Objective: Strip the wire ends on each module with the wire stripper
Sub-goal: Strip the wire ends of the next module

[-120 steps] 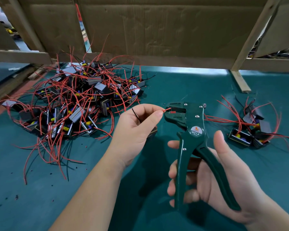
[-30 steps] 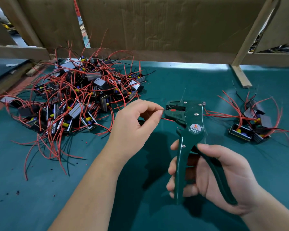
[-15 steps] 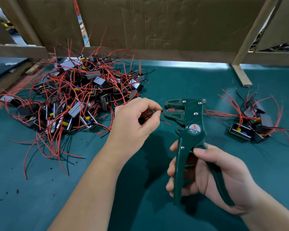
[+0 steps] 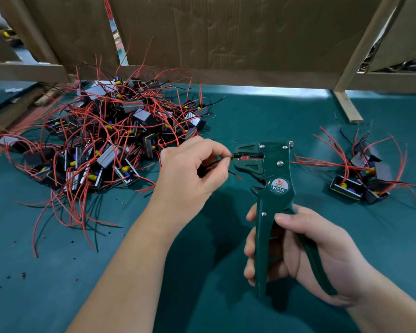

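The left hand (image 4: 187,174) pinched a black wire (image 4: 211,163) into the wire stripper (image 4: 269,186) for stripping, while the right hand (image 4: 310,253) gripped its handles.

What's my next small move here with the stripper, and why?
Probably squeeze the handles with the right hand. The left hand pinches a dark wire with its tip at the mouth of the wire stripper, and the handles look spread, so closing them should strip that end.

A teal desk (image 4: 274,111) fills the view. Brown cardboard (image 4: 226,32) stands along its far edge, behind a wooden frame (image 4: 366,44).
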The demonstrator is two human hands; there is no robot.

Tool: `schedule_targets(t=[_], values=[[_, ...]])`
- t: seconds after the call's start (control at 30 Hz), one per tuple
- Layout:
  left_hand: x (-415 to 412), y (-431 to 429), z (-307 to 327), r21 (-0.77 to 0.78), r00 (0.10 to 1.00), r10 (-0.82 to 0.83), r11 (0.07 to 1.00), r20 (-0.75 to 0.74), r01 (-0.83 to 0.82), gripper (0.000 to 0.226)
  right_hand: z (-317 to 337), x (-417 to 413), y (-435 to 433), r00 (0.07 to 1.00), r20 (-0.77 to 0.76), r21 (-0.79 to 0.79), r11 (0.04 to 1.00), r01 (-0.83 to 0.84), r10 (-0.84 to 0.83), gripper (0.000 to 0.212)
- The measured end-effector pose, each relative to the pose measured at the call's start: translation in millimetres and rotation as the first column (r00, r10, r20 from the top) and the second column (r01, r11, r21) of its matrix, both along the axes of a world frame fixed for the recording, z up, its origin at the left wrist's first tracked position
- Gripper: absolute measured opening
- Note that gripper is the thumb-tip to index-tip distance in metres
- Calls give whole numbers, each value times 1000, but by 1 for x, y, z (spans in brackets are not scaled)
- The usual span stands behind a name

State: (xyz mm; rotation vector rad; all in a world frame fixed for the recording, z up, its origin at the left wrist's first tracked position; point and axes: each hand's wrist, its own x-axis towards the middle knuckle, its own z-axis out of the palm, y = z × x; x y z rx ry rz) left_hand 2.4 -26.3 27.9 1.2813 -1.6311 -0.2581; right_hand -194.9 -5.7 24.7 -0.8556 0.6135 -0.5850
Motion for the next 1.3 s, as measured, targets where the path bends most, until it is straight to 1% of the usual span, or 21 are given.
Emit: schedule_targets(t=[0.2, 0.33, 0.43, 0.5, 0.53, 0.6, 0.67, 0.73, 0.8, 0.87, 0.97, 1.03, 1.1, 1.17, 1.23, 1.3], values=[[0, 1, 1, 11, 1000, -3, 1000, -8, 3, 16, 1, -1, 0, 1000, -7, 5, 1000, -3, 3, 57], [0, 1, 1, 18, 1000, -13, 1000, -4, 13, 8, 1, -1, 1, 1000, 8, 37, 999, 5, -5, 54], [1, 2, 1, 21, 999, -26, 999, -44, 27, 2, 1, 3, 4, 997, -6, 75, 995, 72, -72, 46], [0, 1, -1, 63, 995, -36, 997, -90, 42, 9, -1, 6, 4, 988, -37, 105, 983, 151, -147, 33], [-1, 1, -3, 79, 996, -37, 996, -80, 44, 15, -2, 8, 3, 985, -42, 120, 977, 174, -170, 27], [-4, 1, -6, 100, 999, -34, 994, -37, 38, 23, -4, 10, 2, 980, 11, 160, 967, 196, -201, 31], [-3, -1, -9, 99, 999, -22, 995, -43, 26, 23, -5, 9, -2, 960, 118, 197, 954, 226, -252, 39], [0, -3, -10, 81, 998, -12, 997, -63, 17, 17, -5, 5, -7, 940, 177, 170, 950, 261, -290, 47], [1, -4, -10, 74, 998, 0, 997, -66, 5, 14, -5, 1, -9, 940, 185, 104, 957, 272, -287, 62], [-2, -3, -10, 91, 998, 24, 996, -60, -19, 18, -5, 0, -7, 949, 184, 19, 966, 258, -257, 73], [-9, -2, -12, 127, 998, 14, 992, -63, -6, 17, -4, 5, -1, 961, 213, -87, 976, 199, -177, 70], [-15, -1, -13, 115, 1000, -15, 993, -19, 18, 16, -4, 11, 2, 968, 212, -128, 978, 167, -138, 66], [-23, 0, -14, 120, 998, -64, 991, 6, 63, 17, -5, 13, 3, 970, 196, -145, 974, 175, -145, 59], [-28, 1, -18, 165, 993, -116, 979, -36, 121, 14, -6, 11, 2, 967, 190, -146, 969, 199, -170, 52], [-30, 2, -20, 224, 990, -119, 965, -77, 133, 14, -6, 7, -2, 964, 187, -154, 963, 219, -189, 53], [-31, 4, -19, 226, 988, -133, 963, -72, 146, 17, -5, 3, -7, 956, 198, -159, 955, 249, -216, 58]])
